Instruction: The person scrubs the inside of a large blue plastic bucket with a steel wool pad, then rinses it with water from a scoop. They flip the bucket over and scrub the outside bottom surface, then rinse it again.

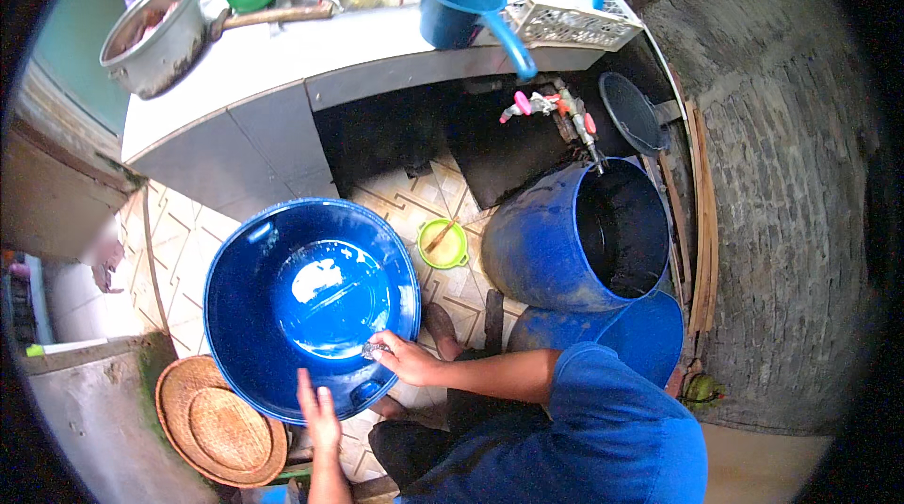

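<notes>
A large blue plastic tub (240, 316) stands tilted before me, its glossy inside wet and shining. My right hand (407, 360) reaches over the near right part of its rim, fingers closed on a grey scouring pad (375, 350) that looks like steel wool. At the near rim is my left hand (320, 417), its fingers stretched out and holding nothing. Whether that palm presses on the tub cannot be made out. Just beyond the tub, a small lime-green bowl (451, 259) with a brown-handled brush or stick in it rests on the tiled floor.
Right of the bowl stands a blue barrel (532, 235) under a tap (565, 113) with pink handles. A round woven tray (226, 429) lies left of my left hand. The counter (254, 66) ahead carries a metal pot (155, 42), a blue dipper (461, 9) and a dish crate (579, 28).
</notes>
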The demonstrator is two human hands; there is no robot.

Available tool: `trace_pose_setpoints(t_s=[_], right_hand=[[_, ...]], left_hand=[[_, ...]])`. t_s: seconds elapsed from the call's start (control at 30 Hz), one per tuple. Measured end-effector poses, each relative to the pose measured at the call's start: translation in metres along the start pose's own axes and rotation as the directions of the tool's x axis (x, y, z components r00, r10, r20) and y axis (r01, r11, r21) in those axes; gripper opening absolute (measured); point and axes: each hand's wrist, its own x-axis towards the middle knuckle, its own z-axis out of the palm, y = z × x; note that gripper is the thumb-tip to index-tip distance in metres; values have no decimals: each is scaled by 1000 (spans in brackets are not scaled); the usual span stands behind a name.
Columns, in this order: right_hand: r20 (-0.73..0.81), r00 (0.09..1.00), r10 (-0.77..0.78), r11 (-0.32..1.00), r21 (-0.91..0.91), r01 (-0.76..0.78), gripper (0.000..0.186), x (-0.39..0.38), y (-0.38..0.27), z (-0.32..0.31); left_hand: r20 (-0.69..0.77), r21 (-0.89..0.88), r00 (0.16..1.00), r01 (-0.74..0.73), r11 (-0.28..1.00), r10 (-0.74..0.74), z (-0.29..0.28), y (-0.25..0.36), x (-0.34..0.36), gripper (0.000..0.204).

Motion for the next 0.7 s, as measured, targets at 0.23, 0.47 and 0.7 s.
trace_pose_setpoints(t_s=[0.23, 0.47, 0.7], right_hand=[[114, 984, -138, 978, -140, 153, 47, -39, -46, -12], [-78, 913, -401, 901, -215, 378, 57, -69, -73, -100], [-449, 841, -303, 952, -174, 251, 54, -80, -85, -249]], left_hand=[[452, -855, 881, 473, 211, -143, 76, 112, -5, 70], [388, -858, 911, 413, 306, -140, 68, 155, 8, 49], [293, -900, 933, 343, 270, -208, 60, 177, 28, 41]])
